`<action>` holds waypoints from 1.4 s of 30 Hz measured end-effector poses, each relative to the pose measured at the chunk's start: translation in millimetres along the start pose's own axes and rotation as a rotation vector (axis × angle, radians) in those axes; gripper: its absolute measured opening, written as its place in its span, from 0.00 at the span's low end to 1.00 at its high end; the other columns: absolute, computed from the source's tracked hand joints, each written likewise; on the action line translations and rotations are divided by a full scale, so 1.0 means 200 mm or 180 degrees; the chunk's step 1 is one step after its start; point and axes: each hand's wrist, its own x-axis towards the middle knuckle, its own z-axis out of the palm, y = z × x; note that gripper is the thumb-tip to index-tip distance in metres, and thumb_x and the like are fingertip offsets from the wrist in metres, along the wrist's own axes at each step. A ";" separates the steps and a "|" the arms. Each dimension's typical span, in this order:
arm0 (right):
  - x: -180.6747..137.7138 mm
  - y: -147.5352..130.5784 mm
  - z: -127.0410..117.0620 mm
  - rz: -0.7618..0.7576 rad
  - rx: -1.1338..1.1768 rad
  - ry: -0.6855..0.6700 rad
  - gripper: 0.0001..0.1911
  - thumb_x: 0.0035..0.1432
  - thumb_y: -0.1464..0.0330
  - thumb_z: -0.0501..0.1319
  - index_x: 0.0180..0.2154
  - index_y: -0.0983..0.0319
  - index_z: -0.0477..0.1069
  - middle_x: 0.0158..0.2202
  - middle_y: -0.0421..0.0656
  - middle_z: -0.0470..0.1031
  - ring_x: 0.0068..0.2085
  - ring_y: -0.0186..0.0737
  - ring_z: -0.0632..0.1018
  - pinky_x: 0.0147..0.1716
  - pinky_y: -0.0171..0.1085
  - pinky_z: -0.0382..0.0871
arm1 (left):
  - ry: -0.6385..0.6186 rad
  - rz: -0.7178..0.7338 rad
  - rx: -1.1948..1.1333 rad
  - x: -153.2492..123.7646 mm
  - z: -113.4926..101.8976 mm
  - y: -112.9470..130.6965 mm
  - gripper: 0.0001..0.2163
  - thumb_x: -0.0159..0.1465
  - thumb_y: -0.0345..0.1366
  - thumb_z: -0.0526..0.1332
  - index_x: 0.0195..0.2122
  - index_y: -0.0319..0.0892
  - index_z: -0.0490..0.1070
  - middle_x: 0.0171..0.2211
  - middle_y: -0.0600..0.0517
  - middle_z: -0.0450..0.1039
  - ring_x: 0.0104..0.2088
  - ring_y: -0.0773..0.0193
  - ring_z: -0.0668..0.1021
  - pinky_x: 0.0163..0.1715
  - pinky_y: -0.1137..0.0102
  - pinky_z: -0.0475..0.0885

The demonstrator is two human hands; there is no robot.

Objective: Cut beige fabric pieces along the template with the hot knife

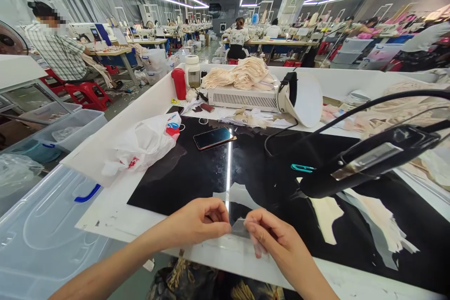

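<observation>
Above the front edge of the table, my left hand (202,221) is closed, with thumb and forefinger pinched together. A small, thin translucent piece (240,228) spans the gap between the two hands, its left edge at my left fingertips. My right hand (272,236) pinches the other side of it; the remaining fingers are curled below. Just beyond my hands, a cut translucent sheet (241,195) lies on the black mat (176,183). To the right are a cream cut piece (326,218) and a stack of pale cut pieces (378,220).
A black corded tool (369,159) reaches in from the right beside teal thread snips (302,168). Farther back are a phone (214,138), a white plastic bag (144,143), a lamp (298,98) and a fabric pile (242,74). A plastic bin (45,243) stands left. Other people sit beyond.
</observation>
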 end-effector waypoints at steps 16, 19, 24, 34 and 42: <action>0.08 0.13 -0.05 -0.0448 -0.0610 0.0746 0.16 0.64 0.51 0.63 0.38 0.56 0.76 0.29 0.39 0.74 0.29 0.37 0.76 0.30 0.33 0.72 | 0.0536 0.0070 0.0066 0.21 0.01 0.00 0.10 0.67 0.43 0.62 0.38 0.41 0.73 0.30 0.56 0.76 0.28 0.67 0.76 0.29 0.73 0.68; 0.13 0.16 -0.07 -0.0790 -0.1100 0.0873 0.14 0.68 0.55 0.60 0.41 0.55 0.79 0.33 0.41 0.76 0.28 0.35 0.76 0.29 0.32 0.72 | 0.0698 0.0206 0.0281 0.24 0.00 0.01 0.07 0.67 0.40 0.61 0.42 0.43 0.72 0.30 0.58 0.74 0.28 0.68 0.75 0.29 0.73 0.68; 0.18 0.20 -0.06 -0.1490 -0.1790 0.1197 0.12 0.72 0.62 0.57 0.46 0.55 0.80 0.37 0.41 0.79 0.37 0.37 0.80 0.38 0.34 0.74 | 0.1179 0.0428 0.1391 0.30 0.00 -0.01 0.05 0.70 0.34 0.61 0.45 0.45 0.67 0.32 0.59 0.74 0.29 0.67 0.75 0.32 0.72 0.66; 0.21 0.27 -0.05 -0.2030 -0.3184 0.1460 0.16 0.74 0.67 0.52 0.52 0.59 0.77 0.36 0.43 0.77 0.34 0.39 0.74 0.34 0.38 0.72 | 0.1186 0.1068 0.3709 0.34 0.02 -0.11 0.08 0.75 0.37 0.58 0.38 0.44 0.72 0.35 0.55 0.74 0.35 0.62 0.77 0.32 0.68 0.66; 0.22 0.28 -0.04 -0.2088 -0.3350 0.1334 0.16 0.73 0.70 0.52 0.51 0.62 0.77 0.35 0.44 0.75 0.33 0.40 0.72 0.34 0.40 0.70 | 0.1160 0.1085 0.3847 0.35 0.02 -0.14 0.08 0.75 0.37 0.59 0.38 0.45 0.73 0.35 0.55 0.73 0.34 0.62 0.75 0.30 0.69 0.62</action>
